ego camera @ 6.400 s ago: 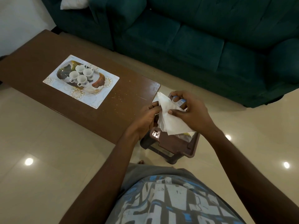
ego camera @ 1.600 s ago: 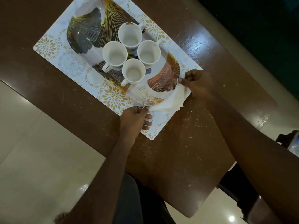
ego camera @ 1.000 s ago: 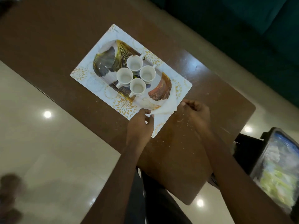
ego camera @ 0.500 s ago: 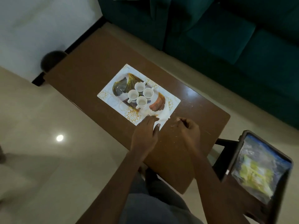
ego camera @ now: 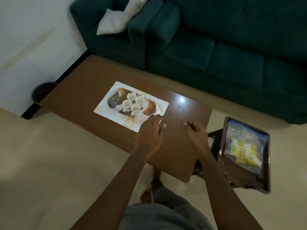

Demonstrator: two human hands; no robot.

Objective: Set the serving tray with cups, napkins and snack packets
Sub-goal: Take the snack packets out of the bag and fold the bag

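- Napkin [ego camera: 159, 113] lies at tray's [ego camera: 113, 100] right end, under straight fingers of left hand [ego camera: 150, 130].
- Right hand [ego camera: 196, 132] hangs loosely curled, empty.
- Best pressed flat, clear of cups [ego camera: 132, 103].

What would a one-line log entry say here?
cups: four on tray | napkin: at tray's end, left hand touching | right hand: empty | snack packets: on stool
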